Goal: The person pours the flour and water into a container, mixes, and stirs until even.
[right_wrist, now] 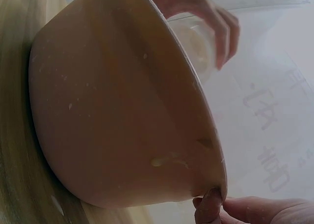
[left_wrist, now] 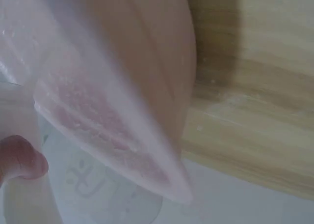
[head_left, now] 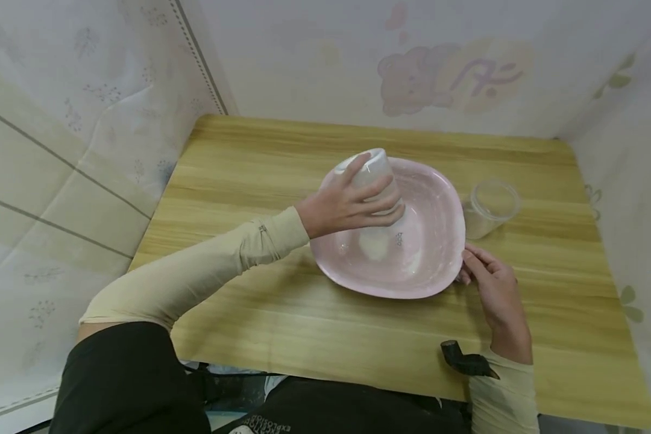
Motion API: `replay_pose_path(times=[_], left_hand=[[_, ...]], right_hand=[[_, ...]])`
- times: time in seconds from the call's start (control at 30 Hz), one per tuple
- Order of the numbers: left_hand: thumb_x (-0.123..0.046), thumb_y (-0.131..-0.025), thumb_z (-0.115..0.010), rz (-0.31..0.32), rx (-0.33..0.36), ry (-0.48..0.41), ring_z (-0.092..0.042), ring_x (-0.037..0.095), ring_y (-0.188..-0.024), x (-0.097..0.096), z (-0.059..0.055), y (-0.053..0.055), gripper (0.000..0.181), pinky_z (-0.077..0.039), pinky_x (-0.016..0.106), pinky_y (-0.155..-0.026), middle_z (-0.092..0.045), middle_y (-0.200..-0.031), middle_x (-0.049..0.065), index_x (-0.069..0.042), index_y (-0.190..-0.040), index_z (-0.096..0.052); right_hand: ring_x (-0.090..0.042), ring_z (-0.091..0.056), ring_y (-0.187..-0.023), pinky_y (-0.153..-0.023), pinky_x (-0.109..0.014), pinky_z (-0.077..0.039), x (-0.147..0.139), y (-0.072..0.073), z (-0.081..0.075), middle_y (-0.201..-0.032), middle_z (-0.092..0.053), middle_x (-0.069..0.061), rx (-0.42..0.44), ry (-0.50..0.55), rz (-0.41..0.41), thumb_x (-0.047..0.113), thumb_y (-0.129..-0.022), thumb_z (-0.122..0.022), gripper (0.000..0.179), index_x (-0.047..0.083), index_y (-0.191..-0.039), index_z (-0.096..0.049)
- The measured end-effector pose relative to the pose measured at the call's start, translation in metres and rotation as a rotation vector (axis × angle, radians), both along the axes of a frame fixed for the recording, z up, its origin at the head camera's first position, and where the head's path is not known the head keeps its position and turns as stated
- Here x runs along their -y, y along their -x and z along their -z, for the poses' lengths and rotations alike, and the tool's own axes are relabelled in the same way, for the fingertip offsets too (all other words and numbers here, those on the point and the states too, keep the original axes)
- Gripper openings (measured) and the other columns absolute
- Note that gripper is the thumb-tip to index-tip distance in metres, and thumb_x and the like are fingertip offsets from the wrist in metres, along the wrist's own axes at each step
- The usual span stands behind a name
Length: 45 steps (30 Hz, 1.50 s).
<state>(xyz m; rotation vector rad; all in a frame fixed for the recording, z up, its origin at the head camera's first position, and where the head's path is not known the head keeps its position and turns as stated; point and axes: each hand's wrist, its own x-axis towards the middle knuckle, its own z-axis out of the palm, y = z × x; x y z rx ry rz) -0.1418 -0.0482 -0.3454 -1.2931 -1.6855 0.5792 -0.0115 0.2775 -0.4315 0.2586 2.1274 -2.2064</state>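
Observation:
Over the left part of a pink plastic basin (head_left: 439,229), my left hand (head_left: 352,208) grips a translucent jar (head_left: 378,166), its fingers wrapped about the side. The jar is tipped over; its mouth is hard to make out. A pale whitish patch (head_left: 374,246) lies on the basin floor, too blurred to tell its kind. At the basin's right edge, my right hand (head_left: 496,289) pinches the rim between thumb and fingers. In the left wrist view a fingertip (left_wrist: 24,157) presses on the jar. The right wrist view shows the basin's outer wall (right_wrist: 113,111) close up.
A second clear jar (head_left: 493,208) with some pale content stands right of the basin, close to its rim. Both rest on a wood-grain table (head_left: 239,175). Patterned sheeting (head_left: 304,66) rises behind and at the sides. A black strap (head_left: 466,360) sits at my right sleeve.

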Motion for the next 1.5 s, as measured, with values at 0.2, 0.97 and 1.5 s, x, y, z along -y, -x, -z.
replay_pose_path(times=[0.2, 0.97, 1.5], left_hand=[[-0.010, -0.094, -0.064, -0.036, 0.020, 0.017, -0.050, 0.017, -0.136, 0.002, 0.005, -0.001, 0.062, -0.048, 0.055, -0.108, -0.055, -0.143, -0.007, -0.035, -0.147, -0.045], [0.002, -0.094, -0.064, -0.081, 0.129, -0.195, -0.050, 0.020, -0.137, 0.018, 0.012, -0.013, 0.067, -0.038, 0.067, -0.121, -0.056, -0.145, -0.004, -0.035, -0.149, -0.050], [-0.010, -0.094, -0.065, -0.102, 0.031, -0.073, -0.049, 0.014, -0.135, 0.002, 0.020, -0.016, 0.063, -0.044, 0.055, -0.104, -0.053, -0.143, -0.012, -0.040, -0.147, -0.048]], right_hand=[[-0.009, -0.053, -0.067, -0.061, -0.021, -0.050, 0.001, 0.000, -0.001, -0.073, -0.059, 0.002, -0.001, -0.021, -0.002, 0.024, -0.105, -0.063, 0.037, -0.003, -0.130, -0.065], [-0.007, -0.056, -0.070, -0.061, -0.019, -0.049, -0.009, -0.005, -0.001, -0.083, -0.069, 0.005, -0.046, -0.073, -0.039, 0.033, -0.111, -0.047, 0.042, 0.000, -0.132, -0.064], [-0.008, -0.057, -0.071, -0.062, -0.020, -0.051, -0.018, -0.005, -0.002, -0.089, -0.069, 0.001, -0.051, -0.103, -0.049, 0.037, -0.111, -0.047, 0.049, 0.000, -0.138, -0.062]])
